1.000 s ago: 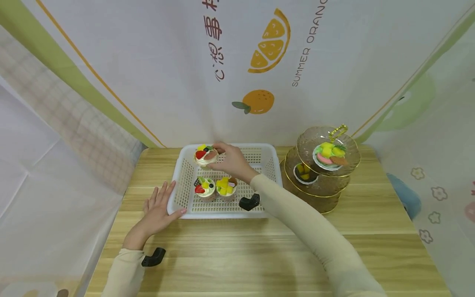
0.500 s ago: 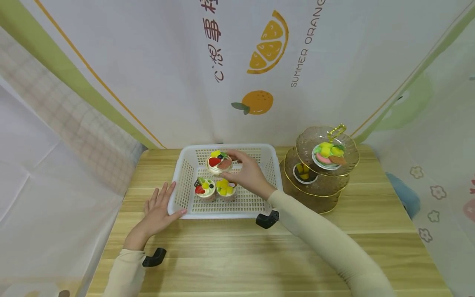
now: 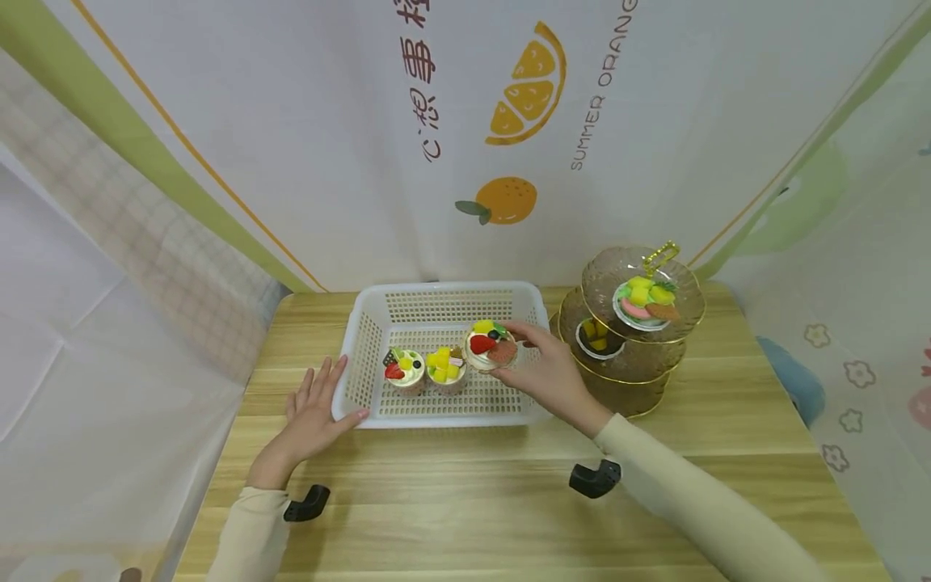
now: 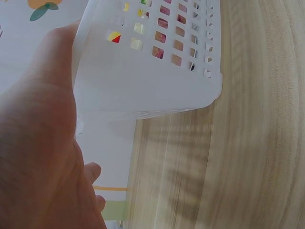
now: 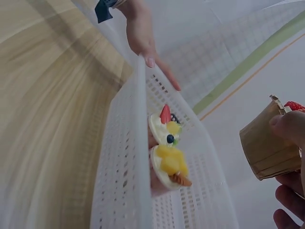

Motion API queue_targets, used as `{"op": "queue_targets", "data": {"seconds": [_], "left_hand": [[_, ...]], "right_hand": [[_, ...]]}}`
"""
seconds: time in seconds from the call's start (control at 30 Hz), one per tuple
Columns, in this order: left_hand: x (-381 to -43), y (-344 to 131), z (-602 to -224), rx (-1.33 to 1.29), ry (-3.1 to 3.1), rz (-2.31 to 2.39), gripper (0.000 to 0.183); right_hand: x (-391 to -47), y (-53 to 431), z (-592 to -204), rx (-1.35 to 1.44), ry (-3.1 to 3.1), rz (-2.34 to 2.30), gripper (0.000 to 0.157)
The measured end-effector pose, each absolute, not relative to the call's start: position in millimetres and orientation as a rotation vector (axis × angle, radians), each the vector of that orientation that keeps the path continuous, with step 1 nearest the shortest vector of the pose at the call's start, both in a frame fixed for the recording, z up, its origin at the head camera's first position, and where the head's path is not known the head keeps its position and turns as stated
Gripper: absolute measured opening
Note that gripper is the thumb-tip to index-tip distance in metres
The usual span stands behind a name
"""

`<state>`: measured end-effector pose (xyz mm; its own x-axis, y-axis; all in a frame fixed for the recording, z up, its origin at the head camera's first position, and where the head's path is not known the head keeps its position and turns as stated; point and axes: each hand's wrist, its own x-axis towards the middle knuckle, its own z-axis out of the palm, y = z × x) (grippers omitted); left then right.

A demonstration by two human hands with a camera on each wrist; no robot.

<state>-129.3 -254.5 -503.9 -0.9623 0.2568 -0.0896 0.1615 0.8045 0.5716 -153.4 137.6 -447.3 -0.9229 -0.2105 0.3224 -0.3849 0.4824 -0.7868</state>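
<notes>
My right hand grips a cupcake topped with strawberry, yellow fruit and a brown wafer, above the right part of a white plastic basket. Its brown paper cup shows in the right wrist view, between thumb and fingers. Two more cupcakes stand side by side in the basket: a strawberry cupcake and a yellow-fruit cupcake. At the basket's front left corner my left hand rests, thumb along the rim and fingers straight outside the left wall.
To the basket's right stands a clear tiered stand with gold rims and a gold handle. A cupcake sits on its top tier and a dark-topped cupcake below. A printed curtain hangs behind the wooden table.
My right hand has carried the held cupcake rightward and nearer to me, from the basket's back left to its right side. The left hand has stayed at the corner.
</notes>
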Motion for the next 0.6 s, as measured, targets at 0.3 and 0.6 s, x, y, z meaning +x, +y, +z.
{"op": "queue_targets", "data": {"seconds": [0.3,0.6], "left_hand": [[-131.7,-254.3,-505.9,0.339,2.827,0.885,0.097],[-130.2,-254.3,-504.8,0.32,2.816,0.893,0.097]], "right_hand": [[-115.2,198.4,-460.3,0.483,-2.466,1.334,0.07],[-85.9,241.1,-464.8,0.365,-2.4,1.274,0.075]]}}
